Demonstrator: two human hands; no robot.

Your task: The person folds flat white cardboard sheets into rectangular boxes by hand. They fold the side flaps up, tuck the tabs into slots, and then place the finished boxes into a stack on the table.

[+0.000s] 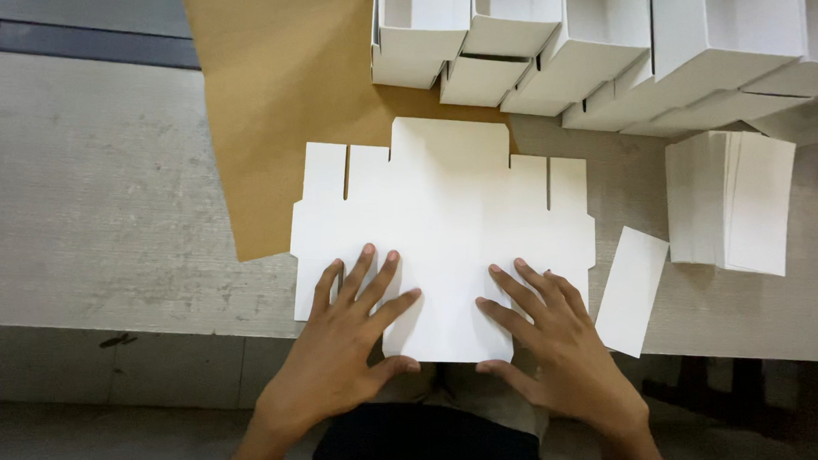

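A flat white die-cut cardboard blank [445,210] with slits and tabs lies on the grey table [105,206], its near flap hanging over the table's front edge. My left hand [345,339] rests palm down on its lower left part, fingers spread. On the lower right part my right hand [552,343] also presses flat, fingers spread, thumb at the near flap's edge. Neither hand grips anything.
A brown paper sheet [274,89] lies under the blank's far left. Several folded white boxes [594,38] are stacked at the back right. A stack of white card pieces [730,202] sits at the right, with a loose white strip [632,289] beside it.
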